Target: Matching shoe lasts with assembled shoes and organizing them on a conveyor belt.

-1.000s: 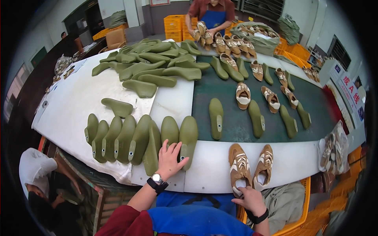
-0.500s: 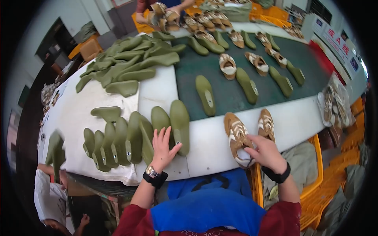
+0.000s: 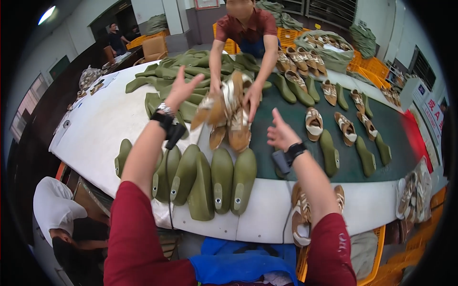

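My left hand [image 3: 182, 88] is raised over the table, fingers spread, holding nothing. My right hand [image 3: 281, 132] is also lifted and open, reaching toward a bundle of tan and white shoes [image 3: 228, 113]. A person in a rust shirt [image 3: 243, 28] across the table holds that bundle out with both hands. Below my arms a row of green shoe lasts [image 3: 210, 178] lies on the white table part [image 3: 95, 128]. Two tan shoes [image 3: 300, 214] sit at the near edge under my right forearm.
More green lasts [image 3: 167, 71] pile at the far left. Shoes and lasts lie on the green table surface [image 3: 396, 128]. A white bag of shoes [image 3: 329, 47] and orange crates [image 3: 372, 71] stand beyond. A person in white [image 3: 57, 209] crouches at the lower left.
Both my hands have lifted off the table edge and reached forward. The person across has come close and holds out a bundle of shoes.
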{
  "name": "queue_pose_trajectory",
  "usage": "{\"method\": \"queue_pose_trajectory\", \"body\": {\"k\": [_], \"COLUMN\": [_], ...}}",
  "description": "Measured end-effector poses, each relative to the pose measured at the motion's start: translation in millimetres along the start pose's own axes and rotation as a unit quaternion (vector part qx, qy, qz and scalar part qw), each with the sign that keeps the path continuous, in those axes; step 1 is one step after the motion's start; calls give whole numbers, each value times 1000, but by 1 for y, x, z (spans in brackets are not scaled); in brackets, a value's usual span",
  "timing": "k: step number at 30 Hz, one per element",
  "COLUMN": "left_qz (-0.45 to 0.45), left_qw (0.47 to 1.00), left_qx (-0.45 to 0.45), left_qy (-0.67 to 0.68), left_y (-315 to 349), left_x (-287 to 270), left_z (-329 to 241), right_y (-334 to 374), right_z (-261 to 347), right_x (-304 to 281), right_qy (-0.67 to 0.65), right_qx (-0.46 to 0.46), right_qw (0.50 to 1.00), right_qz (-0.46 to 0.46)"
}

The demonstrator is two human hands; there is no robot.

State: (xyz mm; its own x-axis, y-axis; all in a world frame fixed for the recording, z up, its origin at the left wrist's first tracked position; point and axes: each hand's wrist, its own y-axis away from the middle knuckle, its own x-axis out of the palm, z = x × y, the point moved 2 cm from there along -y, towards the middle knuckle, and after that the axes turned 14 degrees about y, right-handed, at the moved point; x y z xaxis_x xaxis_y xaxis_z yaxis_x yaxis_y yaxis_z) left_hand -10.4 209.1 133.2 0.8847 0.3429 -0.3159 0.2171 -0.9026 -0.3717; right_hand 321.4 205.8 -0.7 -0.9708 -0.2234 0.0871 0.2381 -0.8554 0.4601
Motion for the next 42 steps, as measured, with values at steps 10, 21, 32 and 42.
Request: {"method": "queue_pose_trajectory", "body": {"k": [10, 21, 32, 42], "left_qz": [263, 303, 360, 716], "left_qw": [947, 911, 917, 680], "left_qx": [-184, -173, 141, 120], "left_qy": [-1, 219, 96, 102], "left_y": [10, 56, 106, 249], "left_x": [64, 89, 126, 270], "left_z": [186, 117, -42, -169], "right_y": [-104, -103, 104, 325], "right_z": [-78, -67, -40, -174], "right_x": [75, 112, 54, -16], "right_qy": [31, -146, -94, 322], "right_qx": [-21, -141, -341, -322], "right_qw": [989, 958, 934, 828], "right_qz": [140, 204, -41, -328]}}
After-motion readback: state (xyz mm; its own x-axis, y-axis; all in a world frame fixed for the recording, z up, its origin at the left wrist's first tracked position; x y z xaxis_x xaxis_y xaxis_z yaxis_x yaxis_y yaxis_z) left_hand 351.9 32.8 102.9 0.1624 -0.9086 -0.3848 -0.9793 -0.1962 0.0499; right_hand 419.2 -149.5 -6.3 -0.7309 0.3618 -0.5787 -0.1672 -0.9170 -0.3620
